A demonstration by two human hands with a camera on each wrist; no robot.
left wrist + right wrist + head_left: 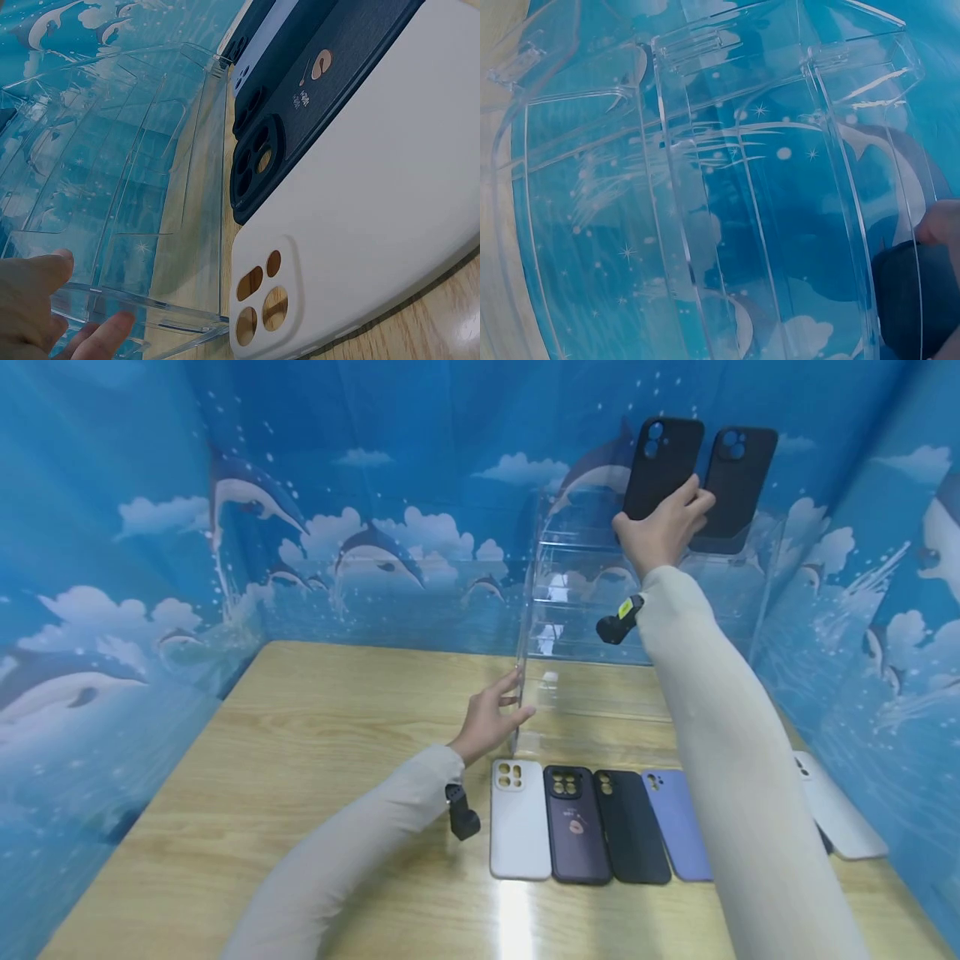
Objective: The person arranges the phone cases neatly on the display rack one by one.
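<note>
My right hand (pixel 670 527) grips a matte black rectangular phone case with a rounded camera cutout (pixel 667 460), thumb at its left edge and fingers at its right. I hold it upright, slightly tilted, at the top of a clear plastic tiered stand (pixel 527 627) at the far right; my fingers hide its lower end, so I cannot tell whether it rests there. Just beside it on the right, a second matte black phone case with a round camera cutout (pixel 742 489) leans on the top tier.

Lower down, my left hand (pixel 486 718) is spread, thumb apart from the fingers, touching the stand's left side edge.

On the pale wood-grain worktop (pixel 337 735), near side of the stand, phone cases lie in a row from left to right: a glossy white one (pixel 520 827), a dark one with a small pinkish print (pixel 577 843), a plain black one (pixel 633 835) and a lavender one (pixel 678 827), partly behind my pale long sleeve (pixel 735 718). Farther right lies another white case (pixel 840 810). A blue dolphin-patterned curtain (pixel 420 435) surrounds the far side, left and right.
</note>
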